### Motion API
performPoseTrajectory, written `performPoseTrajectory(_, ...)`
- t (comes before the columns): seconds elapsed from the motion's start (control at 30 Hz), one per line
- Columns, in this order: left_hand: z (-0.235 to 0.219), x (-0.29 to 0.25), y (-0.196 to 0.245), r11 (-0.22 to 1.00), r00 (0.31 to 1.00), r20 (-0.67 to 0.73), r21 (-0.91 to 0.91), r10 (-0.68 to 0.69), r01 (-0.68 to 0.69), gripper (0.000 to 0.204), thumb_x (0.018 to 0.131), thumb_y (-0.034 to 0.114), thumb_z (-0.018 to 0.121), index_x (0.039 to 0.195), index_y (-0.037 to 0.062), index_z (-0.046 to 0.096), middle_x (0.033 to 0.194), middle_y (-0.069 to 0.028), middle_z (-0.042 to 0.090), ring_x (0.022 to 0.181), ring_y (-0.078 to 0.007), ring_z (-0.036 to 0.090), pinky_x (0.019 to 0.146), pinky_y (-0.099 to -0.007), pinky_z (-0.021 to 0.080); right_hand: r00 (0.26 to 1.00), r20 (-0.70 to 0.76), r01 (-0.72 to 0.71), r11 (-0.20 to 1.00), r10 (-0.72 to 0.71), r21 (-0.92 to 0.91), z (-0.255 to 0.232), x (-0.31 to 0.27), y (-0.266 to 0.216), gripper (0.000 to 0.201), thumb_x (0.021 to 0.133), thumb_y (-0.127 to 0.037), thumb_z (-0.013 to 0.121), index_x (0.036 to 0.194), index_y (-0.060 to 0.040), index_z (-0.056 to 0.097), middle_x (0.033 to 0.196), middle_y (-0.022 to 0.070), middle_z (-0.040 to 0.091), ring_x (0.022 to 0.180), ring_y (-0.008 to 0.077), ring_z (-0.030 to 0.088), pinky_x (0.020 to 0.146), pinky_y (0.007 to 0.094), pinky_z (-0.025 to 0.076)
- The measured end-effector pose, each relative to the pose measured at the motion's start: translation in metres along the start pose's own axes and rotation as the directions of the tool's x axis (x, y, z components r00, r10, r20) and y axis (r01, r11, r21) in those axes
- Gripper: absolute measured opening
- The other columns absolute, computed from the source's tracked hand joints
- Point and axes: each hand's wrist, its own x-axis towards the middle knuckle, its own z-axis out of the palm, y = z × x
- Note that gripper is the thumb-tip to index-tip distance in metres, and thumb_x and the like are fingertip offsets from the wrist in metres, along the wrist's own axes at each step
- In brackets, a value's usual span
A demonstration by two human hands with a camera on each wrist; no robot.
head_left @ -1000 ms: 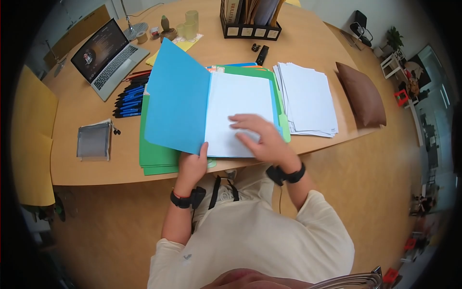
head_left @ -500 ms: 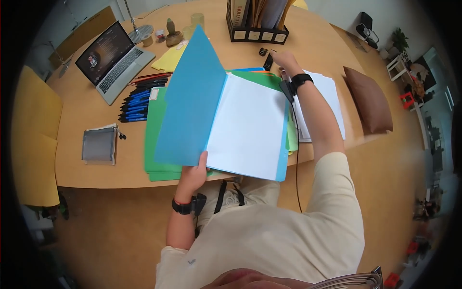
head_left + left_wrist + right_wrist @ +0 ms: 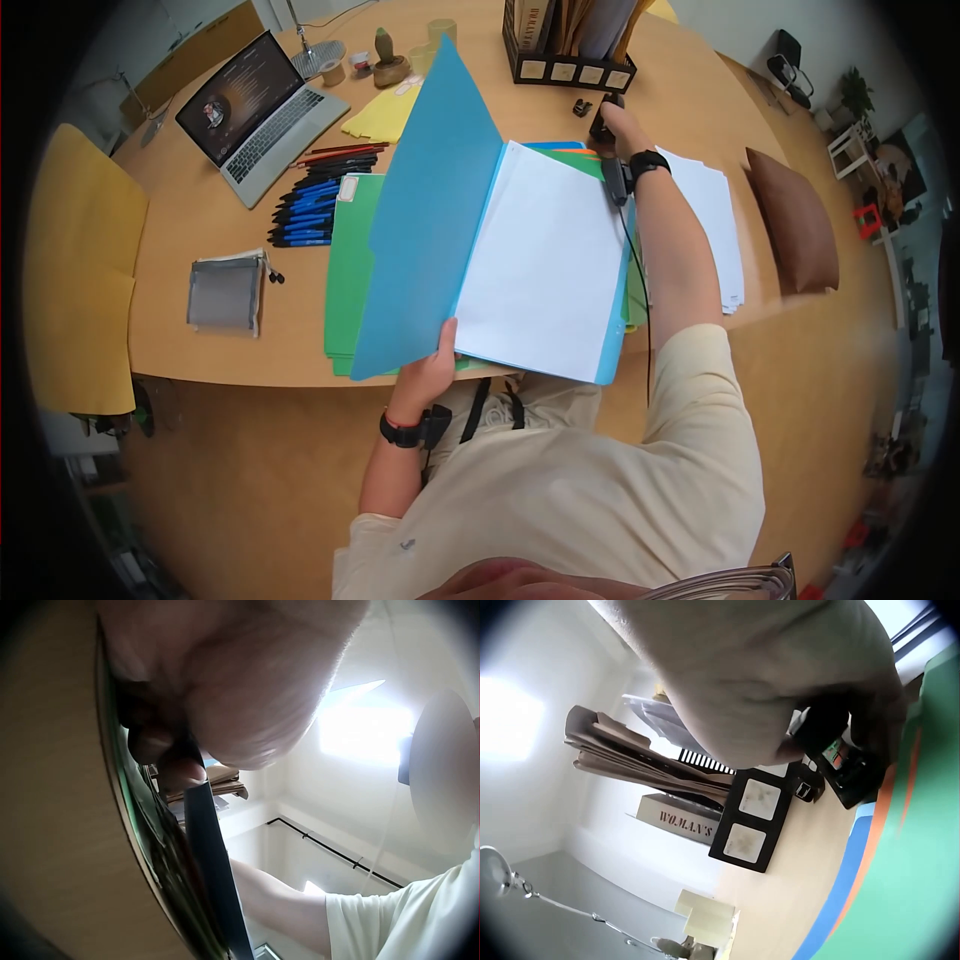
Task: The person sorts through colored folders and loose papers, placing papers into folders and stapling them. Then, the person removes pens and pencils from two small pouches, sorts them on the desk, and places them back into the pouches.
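Observation:
My left hand [image 3: 428,375] grips an open blue folder [image 3: 425,230] at the bottom of its spine, thumb on the inside. The folder's left cover stands raised, and white sheets [image 3: 540,260] lie on its right side. In the left wrist view the fingers curl round the folder's dark edge [image 3: 206,847]. Far across the table, my right hand [image 3: 625,132] holds a black stapler [image 3: 601,122]. The right wrist view shows the stapler [image 3: 851,776] under the curled fingers, partly hidden by the hand. Beneath the blue folder are green folders [image 3: 345,260].
A stack of paper [image 3: 712,220] lies right of the folders, beside a brown cushion [image 3: 795,225]. Behind are a black file holder [image 3: 570,72] and small black clips [image 3: 582,108]. To the left are pens [image 3: 305,210], a laptop [image 3: 265,120] and a grey zip pouch [image 3: 225,295].
My right hand has left the sheets, reached forward to the far side and taken hold of the stapler. My left hand has tilted the blue folder, its cover now raised more steeply.

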Motion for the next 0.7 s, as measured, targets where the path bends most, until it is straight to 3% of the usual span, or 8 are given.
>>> performPoseTrajectory(0.1, -0.001, 0.0, 0.006, 1.0, 1.0, -0.016, -0.029, 0.003, -0.003, 0.023, 0.111, 0.017, 0.058, 0.108, -0.0051, 0.066, 0.082, -0.0112, 0.066, 0.068, -0.0205, 0.064, 0.067, -0.0386, 0.053, 0.995, -0.094, 0.049, 0.988, -0.035, 0.149, 0.01, -0.025, -0.02, 0.021, 0.093, -0.015, 0.054, 0.107, -0.0014, 0.061, 0.093, 0.0136, 0.069, 0.081, 0.0289, 0.074, 0.068, 0.0406, 0.062)
performPoseTrajectory(0.13, 0.0, 0.0, 0.006, 1.0, 1.0, -0.021, -0.025, 0.016, -0.017, 0.023, 0.111, 0.017, 0.058, 0.107, -0.005, 0.066, 0.081, -0.0112, 0.066, 0.068, -0.0208, 0.064, 0.067, -0.0389, 0.053, 0.997, -0.03, 0.072, 0.986, -0.069, 0.148, 0.006, -0.017, -0.021, 0.019, 0.094, -0.014, 0.057, 0.106, 0.0, 0.061, 0.093, 0.0137, 0.07, 0.085, 0.0279, 0.076, 0.069, 0.0399, 0.059)
performPoseTrajectory(0.23, 0.0, 0.0, 0.0, 0.998, 0.997, -0.03, 0.008, 0.064, -0.064, 0.023, 0.11, 0.016, 0.058, 0.106, -0.0046, 0.066, 0.08, -0.0115, 0.066, 0.067, -0.0225, 0.064, 0.068, -0.0403, 0.052, 0.983, 0.044, 0.165, 0.968, -0.176, 0.187, 0.023, -0.062, -0.049, 0.014, 0.096, -0.011, 0.056, 0.104, -0.0014, 0.063, 0.093, 0.013, 0.07, 0.088, 0.0267, 0.076, 0.076, 0.0399, 0.057)
performPoseTrajectory(0.27, 0.0, 0.0, -0.005, 0.996, 0.996, -0.03, 0.029, 0.084, -0.083, 0.022, 0.11, 0.016, 0.058, 0.106, -0.0044, 0.067, 0.08, -0.0117, 0.065, 0.068, -0.0234, 0.064, 0.069, -0.0408, 0.052, 0.979, 0.05, 0.182, 0.964, -0.196, 0.194, 0.031, -0.071, -0.055, 0.019, 0.104, -0.024, 0.059, 0.103, -0.0057, 0.065, 0.093, 0.0104, 0.071, 0.092, 0.026, 0.075, 0.081, 0.0404, 0.055)
performPoseTrajectory(0.4, -0.001, 0.0, -0.002, 0.997, 0.998, -0.014, 0.057, 0.057, -0.056, 0.021, 0.109, 0.016, 0.06, 0.107, -0.0031, 0.069, 0.081, -0.0138, 0.068, 0.071, -0.0291, 0.066, 0.073, -0.0438, 0.052, 0.963, 0.175, 0.166, 0.962, -0.206, 0.217, 0.062, -0.113, -0.078, 0.043, 0.108, -0.052, 0.057, 0.107, -0.0103, 0.066, 0.096, 0.0072, 0.071, 0.092, 0.0262, 0.073, 0.081, 0.0406, 0.051)
performPoseTrajectory(0.47, 0.002, -0.001, -0.013, 0.974, 0.983, -0.048, 0.152, 0.179, -0.17, 0.025, 0.111, 0.019, 0.057, 0.104, -0.0026, 0.067, 0.077, -0.0108, 0.065, 0.071, -0.0254, 0.064, 0.07, -0.0418, 0.051, 0.96, 0.227, 0.112, 0.967, -0.165, 0.228, 0.077, -0.12, -0.081, 0.052, 0.108, -0.062, 0.054, 0.111, -0.012, 0.067, 0.097, 0.0061, 0.071, 0.091, 0.0264, 0.073, 0.081, 0.0408, 0.05)
performPoseTrajectory(0.63, 0.008, -0.001, -0.035, 0.833, 0.881, -0.099, 0.386, 0.463, -0.395, 0.027, 0.111, 0.02, 0.057, 0.1, -0.002, 0.068, 0.074, -0.01, 0.064, 0.069, -0.0254, 0.063, 0.069, -0.0419, 0.05, 0.917, 0.338, 0.13, 0.958, -0.214, 0.255, 0.108, -0.144, -0.083, 0.048, 0.112, -0.051, 0.054, 0.121, -0.0058, 0.068, 0.108, 0.0075, 0.073, 0.101, 0.0253, 0.072, 0.091, 0.044, 0.054)
performPoseTrajectory(0.7, 0.008, -0.001, -0.039, 0.809, 0.864, -0.113, 0.427, 0.49, -0.403, 0.027, 0.111, 0.02, 0.057, 0.099, -0.002, 0.068, 0.073, -0.0098, 0.063, 0.068, -0.0255, 0.062, 0.069, -0.0421, 0.05, 0.914, 0.331, 0.152, 0.955, -0.234, 0.256, 0.116, -0.151, -0.082, 0.047, 0.111, -0.046, 0.057, 0.122, -0.0022, 0.067, 0.111, 0.0086, 0.073, 0.103, 0.0241, 0.072, 0.094, 0.0433, 0.055)
